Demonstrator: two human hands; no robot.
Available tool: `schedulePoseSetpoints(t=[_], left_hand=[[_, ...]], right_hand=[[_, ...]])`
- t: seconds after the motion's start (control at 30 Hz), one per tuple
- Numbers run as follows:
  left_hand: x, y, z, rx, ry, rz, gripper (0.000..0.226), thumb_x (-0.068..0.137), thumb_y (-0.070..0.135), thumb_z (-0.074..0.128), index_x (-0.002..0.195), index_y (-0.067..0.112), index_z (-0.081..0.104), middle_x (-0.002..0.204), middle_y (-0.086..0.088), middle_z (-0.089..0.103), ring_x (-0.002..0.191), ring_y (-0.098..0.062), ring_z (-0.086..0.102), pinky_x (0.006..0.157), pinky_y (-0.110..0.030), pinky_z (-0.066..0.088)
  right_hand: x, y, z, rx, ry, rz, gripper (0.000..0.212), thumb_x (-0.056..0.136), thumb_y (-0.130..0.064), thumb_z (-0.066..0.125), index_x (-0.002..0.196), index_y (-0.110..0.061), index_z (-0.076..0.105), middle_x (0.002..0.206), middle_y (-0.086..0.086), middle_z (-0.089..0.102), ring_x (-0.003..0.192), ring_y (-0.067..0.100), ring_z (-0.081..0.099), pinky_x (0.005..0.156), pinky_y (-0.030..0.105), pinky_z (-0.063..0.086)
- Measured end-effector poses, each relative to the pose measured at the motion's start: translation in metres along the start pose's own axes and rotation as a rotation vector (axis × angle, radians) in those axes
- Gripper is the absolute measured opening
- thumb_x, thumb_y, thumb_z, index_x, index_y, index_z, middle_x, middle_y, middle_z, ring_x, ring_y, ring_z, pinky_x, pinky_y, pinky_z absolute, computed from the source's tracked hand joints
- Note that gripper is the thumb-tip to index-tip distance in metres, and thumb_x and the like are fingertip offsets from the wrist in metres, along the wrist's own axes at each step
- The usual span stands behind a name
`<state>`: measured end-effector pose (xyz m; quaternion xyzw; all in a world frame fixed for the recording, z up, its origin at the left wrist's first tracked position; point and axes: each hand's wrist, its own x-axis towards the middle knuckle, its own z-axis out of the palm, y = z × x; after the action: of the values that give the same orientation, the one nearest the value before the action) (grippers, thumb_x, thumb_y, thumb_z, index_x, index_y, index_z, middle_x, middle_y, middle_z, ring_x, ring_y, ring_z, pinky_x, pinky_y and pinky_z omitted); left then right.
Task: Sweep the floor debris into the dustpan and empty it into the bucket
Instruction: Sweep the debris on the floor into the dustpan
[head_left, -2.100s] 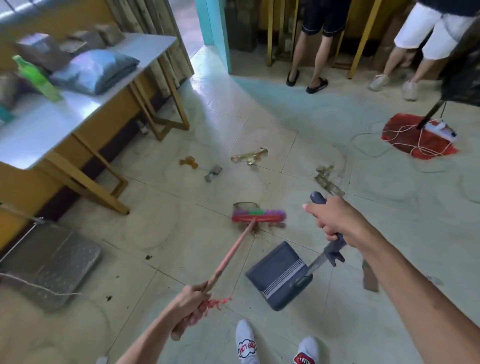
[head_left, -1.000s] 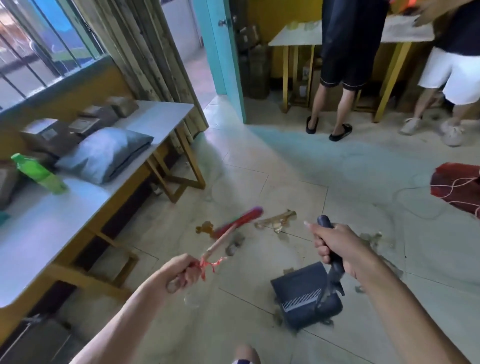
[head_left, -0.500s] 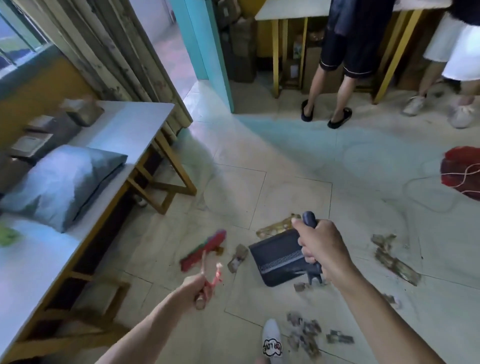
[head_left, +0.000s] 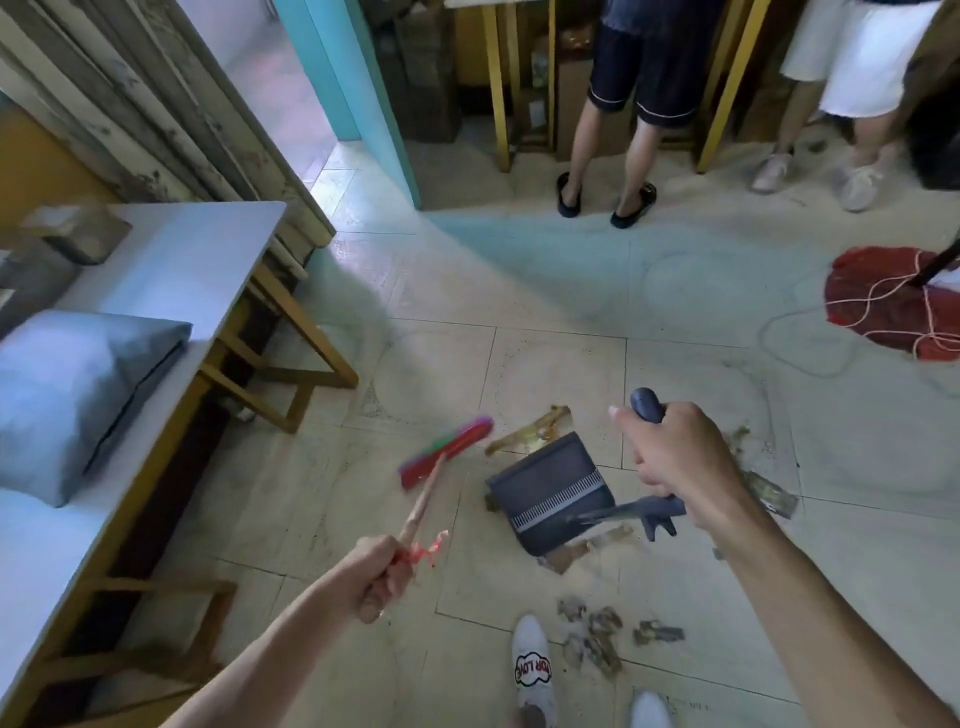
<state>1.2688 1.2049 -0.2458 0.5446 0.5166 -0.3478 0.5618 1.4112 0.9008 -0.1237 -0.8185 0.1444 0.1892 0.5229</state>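
My left hand (head_left: 375, 576) grips the wooden stick of a small broom, whose red and green head (head_left: 448, 451) hangs over the tiles left of the dustpan. My right hand (head_left: 675, 454) is closed around the upright handle of the dark blue dustpan (head_left: 545, 488), which rests on the floor. A yellowish scrap (head_left: 532, 430) lies at the pan's far edge. Brown scraps (head_left: 584, 545) lie at its near edge. A cluster of small debris (head_left: 597, 634) sits near my white shoe (head_left: 532, 665). More scraps (head_left: 769, 491) lie right of my hand. No bucket is in view.
A white-topped wooden table (head_left: 171, 270) with a grey cushion (head_left: 72, 389) stands at the left. Two people stand at the back, one in black sandals (head_left: 605, 200), one in white shoes (head_left: 815, 174). A red mop head (head_left: 893, 301) with cord lies at the right.
The broom head has swung right toward the dustpan. The dustpan has shifted slightly right and nearer, with the yellowish scrap now at its far edge.
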Motion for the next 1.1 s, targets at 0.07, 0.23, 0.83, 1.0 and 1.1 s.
schedulePoseSetpoints(t=[0.07,0.23,0.83,1.0,1.1], left_hand=[[-0.001,-0.011,0.042,0.088,-0.012,0.029,0.041,0.095,0.002,0.030,0.058,0.004,0.048,0.037,-0.003,0.040,0.021,-0.010,0.033,0.025,-0.009,0.024],[-0.029,-0.057,0.094,0.094,-0.186,-0.053,0.043,0.094,0.004,0.028,0.054,0.008,0.045,0.037,-0.002,0.040,0.021,-0.009,0.034,0.025,-0.010,0.024],[-0.017,-0.008,0.259,0.284,-0.066,0.089,0.039,0.101,0.011,0.034,0.065,0.007,0.049,0.040,0.002,0.037,0.020,-0.005,0.031,0.024,-0.009,0.021],[-0.014,-0.050,0.259,0.323,-0.113,0.018,0.033,0.096,0.004,0.034,0.066,0.008,0.047,0.039,0.001,0.034,0.022,-0.009,0.028,0.026,-0.010,0.024],[-0.039,-0.041,0.230,0.220,-0.197,-0.069,0.038,0.100,0.009,0.033,0.063,0.007,0.043,0.036,0.000,0.033,0.019,-0.008,0.028,0.023,-0.008,0.025]], right_hand=[[-0.006,0.014,-0.025,-0.002,0.042,0.020,0.040,0.088,-0.032,0.063,0.056,-0.015,0.046,0.034,-0.007,0.043,0.025,0.008,0.036,0.030,0.015,0.028],[-0.030,0.055,-0.097,0.073,0.094,0.040,0.036,0.089,-0.029,0.064,0.060,-0.014,0.049,0.040,-0.004,0.042,0.028,0.008,0.035,0.030,0.016,0.025],[-0.069,0.178,-0.267,0.157,0.247,0.022,0.033,0.081,-0.034,0.068,0.057,-0.017,0.052,0.046,0.000,0.046,0.031,0.012,0.037,0.033,0.016,0.030],[-0.071,0.178,-0.284,0.180,0.300,0.021,0.038,0.084,-0.033,0.068,0.056,-0.015,0.049,0.039,-0.008,0.043,0.031,0.011,0.034,0.032,0.016,0.028],[-0.070,0.176,-0.293,0.208,0.356,0.029,0.041,0.084,-0.031,0.066,0.053,-0.014,0.046,0.034,-0.008,0.041,0.028,0.009,0.033,0.029,0.015,0.027]])
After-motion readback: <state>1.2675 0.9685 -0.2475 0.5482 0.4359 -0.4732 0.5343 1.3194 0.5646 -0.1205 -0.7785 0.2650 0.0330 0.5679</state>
